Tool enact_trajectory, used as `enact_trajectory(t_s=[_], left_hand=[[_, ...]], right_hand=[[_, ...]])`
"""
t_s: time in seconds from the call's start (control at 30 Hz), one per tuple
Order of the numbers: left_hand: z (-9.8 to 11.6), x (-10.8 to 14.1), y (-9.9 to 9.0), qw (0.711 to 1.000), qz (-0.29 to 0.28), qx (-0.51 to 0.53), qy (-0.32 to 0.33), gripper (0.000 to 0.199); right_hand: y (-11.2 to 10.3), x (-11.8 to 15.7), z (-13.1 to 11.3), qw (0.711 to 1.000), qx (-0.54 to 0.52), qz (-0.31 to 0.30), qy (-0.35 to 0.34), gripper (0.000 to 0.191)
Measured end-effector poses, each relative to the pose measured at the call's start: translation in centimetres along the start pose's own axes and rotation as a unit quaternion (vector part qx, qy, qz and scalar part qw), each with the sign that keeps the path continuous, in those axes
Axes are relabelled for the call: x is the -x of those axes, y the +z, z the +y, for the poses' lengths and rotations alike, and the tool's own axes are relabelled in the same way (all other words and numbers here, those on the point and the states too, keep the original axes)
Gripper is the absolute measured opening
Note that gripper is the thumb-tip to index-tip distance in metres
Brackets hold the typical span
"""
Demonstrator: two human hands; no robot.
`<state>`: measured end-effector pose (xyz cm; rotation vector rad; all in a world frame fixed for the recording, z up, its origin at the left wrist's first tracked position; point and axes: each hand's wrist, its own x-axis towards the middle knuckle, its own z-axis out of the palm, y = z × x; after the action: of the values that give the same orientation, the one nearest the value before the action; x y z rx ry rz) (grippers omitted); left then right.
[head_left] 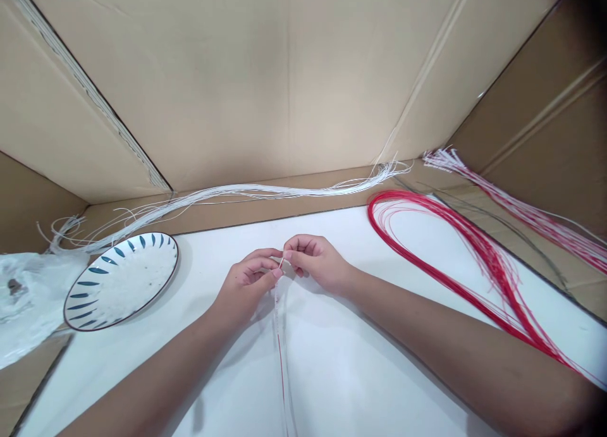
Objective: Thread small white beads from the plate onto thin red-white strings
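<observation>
I see both hands meeting near the middle of the white worktop (332,361). The left hand (246,285) and the right hand (315,260) each pinch between thumb and forefinger the top ends of a few thin strands (281,323), white ones and at least one red, which trail from the fingertips straight toward the near edge. The grip is only at the tips, so my worry is slip: the strands look slick and springy, and a small loosening of either pinch could let an end flick out and the bundle splay apart. I cannot tell how many strands are held, so one may already be loose without my noticing.

The red bundle (455,253) loops along the right edge, close to the right forearm; a sweep of that arm could drag it off the edge. The white bundle (227,193) lies beyond the far edge on the cardboard. The patterned plate (90,295) sits at the left edge, partly overhanging, beside a plastic bag (28,298); a left-elbow nudge could tip it.
</observation>
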<state>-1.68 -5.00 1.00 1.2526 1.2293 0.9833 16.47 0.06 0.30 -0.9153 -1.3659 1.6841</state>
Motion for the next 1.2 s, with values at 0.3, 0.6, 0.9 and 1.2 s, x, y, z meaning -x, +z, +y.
enact_trajectory(t_s=[0.3, 0.6, 0.9, 1.2], left_hand=[[-0.3, -0.2, 0.0, 0.999, -0.006, 0.029, -0.018, 0.027], [-0.6, -0.2, 0.0, 0.998, -0.004, 0.049, -0.036, 0.026], [-0.3, -0.4, 0.1, 0.998, 0.027, 0.051, -0.033, 0.018], [-0.1, -0.6, -0.3, 0.999, 0.014, 0.042, -0.029, 0.019]], right_hand=[[0.1, 0.0, 0.0, 0.999, 0.036, 0.034, -0.007, 0.029], [0.1, 0.1, 0.0, 0.996, 0.064, 0.051, -0.036, 0.026], [-1.3, -0.5, 0.5, 0.981, 0.118, 0.044, -0.146, 0.028], [-1.3, 0.1, 0.8, 0.701, 0.497, 0.022, -0.511, 0.010]])
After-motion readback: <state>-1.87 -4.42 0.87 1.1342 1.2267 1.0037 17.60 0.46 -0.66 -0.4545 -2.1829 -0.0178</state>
